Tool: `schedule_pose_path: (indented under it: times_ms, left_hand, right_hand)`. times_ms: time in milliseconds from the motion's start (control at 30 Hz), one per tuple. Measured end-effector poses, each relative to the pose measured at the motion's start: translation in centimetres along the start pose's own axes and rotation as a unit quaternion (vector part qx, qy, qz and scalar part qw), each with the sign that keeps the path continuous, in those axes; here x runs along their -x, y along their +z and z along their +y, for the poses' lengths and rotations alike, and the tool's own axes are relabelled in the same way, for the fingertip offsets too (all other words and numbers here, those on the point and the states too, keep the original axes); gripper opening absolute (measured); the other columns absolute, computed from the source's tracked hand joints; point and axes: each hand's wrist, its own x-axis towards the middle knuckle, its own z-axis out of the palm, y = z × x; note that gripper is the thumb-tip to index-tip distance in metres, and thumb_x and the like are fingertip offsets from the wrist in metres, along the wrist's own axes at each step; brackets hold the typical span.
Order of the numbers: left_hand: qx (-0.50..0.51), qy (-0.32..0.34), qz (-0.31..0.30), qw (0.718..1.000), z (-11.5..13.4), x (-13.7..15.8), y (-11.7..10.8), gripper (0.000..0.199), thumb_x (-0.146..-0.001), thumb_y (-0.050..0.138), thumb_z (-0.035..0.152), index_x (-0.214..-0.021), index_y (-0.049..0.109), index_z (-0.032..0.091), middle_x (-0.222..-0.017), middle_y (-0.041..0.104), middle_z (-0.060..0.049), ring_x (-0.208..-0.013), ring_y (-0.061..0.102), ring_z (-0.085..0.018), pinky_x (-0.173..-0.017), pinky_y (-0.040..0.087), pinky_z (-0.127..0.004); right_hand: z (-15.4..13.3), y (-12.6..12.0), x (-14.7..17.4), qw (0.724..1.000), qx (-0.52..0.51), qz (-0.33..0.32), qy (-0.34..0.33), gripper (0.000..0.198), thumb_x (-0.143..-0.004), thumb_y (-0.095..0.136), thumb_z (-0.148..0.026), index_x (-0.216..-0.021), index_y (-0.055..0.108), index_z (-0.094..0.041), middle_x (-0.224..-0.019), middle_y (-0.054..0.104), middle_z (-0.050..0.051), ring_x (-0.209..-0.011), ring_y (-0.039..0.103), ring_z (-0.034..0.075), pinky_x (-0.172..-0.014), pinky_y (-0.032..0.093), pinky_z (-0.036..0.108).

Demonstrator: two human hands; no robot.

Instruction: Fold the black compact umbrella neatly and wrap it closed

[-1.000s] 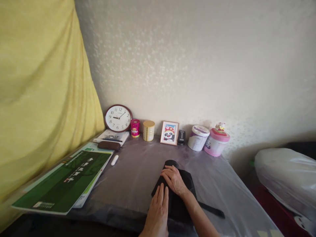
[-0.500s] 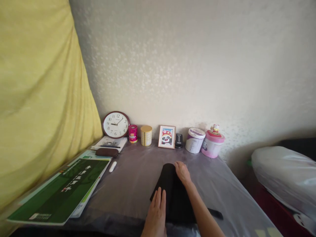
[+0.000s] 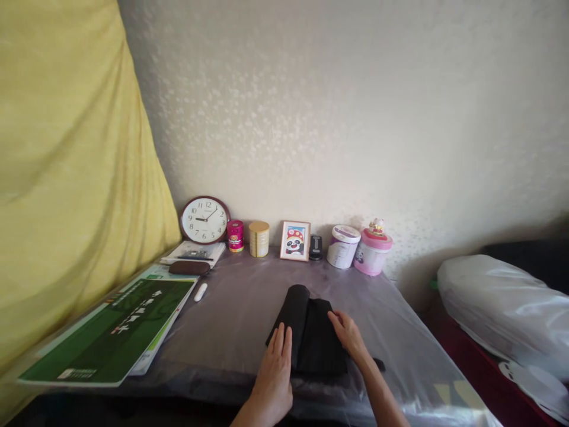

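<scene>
Folding step apparently under way. Black cloth [image 3: 322,347] is laid on table [image 3: 240,314], pressed by flat, unclosed left hand [image 3: 272,376]; its right edge is pinched by right hand [image 3: 349,337]. Inward turning presumably required next.

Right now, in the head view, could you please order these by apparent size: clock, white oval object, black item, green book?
Largest to smallest:
1. Green book
2. Black item, partly under the left hand
3. Clock
4. White oval object
</scene>
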Motion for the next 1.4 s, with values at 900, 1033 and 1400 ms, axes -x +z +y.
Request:
schedule_pose_path:
  times_ms: [900, 1033, 1400]
  left_hand:
    - [-0.011, -0.002, 0.037, 0.999, -1.0, -0.4, 1.2, 0.086, -0.055, 0.05, 0.0, -0.136, 0.024, 0.002, -0.148, 0.015, -0.02, -0.137, 0.013, -0.024, -0.112, 0.018, -0.031]
    - [-0.016, -0.024, 0.001, 1.0, -1.7, 0.1, 1.3, 0.08, -0.062, 0.047, 0.004, -0.137, 0.019, -0.001, -0.146, 0.021, -0.021, -0.136, 0.019, -0.024, -0.112, 0.021, -0.033]
    - [0.013, 0.067, 0.157, 0.985, -0.4, 0.6, -0.8, 0.031, -0.076, 0.046, 0.023, -0.107, 0.054, 0.019, -0.123, 0.05, -0.011, -0.115, 0.048, -0.027, -0.099, 0.04, -0.043]
  right_hand:
    - [-9.1, 8.2, -1.4, 0.987, -0.135, -0.084, -0.013, 0.036, -0.072, 0.058, -0.03, -0.104, 0.056, -0.012, -0.074, 0.067, 0.004, -0.067, 0.063, 0.018, -0.053, 0.045, 0.024]
    - [-9.7, 8.1, -1.1, 0.991, -0.075, -0.1, -0.04, 0.033, -0.075, 0.057, -0.027, -0.105, 0.055, -0.014, -0.072, 0.069, 0.003, -0.07, 0.065, 0.018, -0.056, 0.044, 0.024]
    - [-11.0, 7.1, 0.6, 0.965, -0.013, -0.203, -0.167, 0.017, -0.083, 0.042, -0.023, -0.084, 0.059, -0.02, -0.069, 0.071, -0.001, -0.056, 0.062, 0.011, -0.057, 0.041, 0.02]
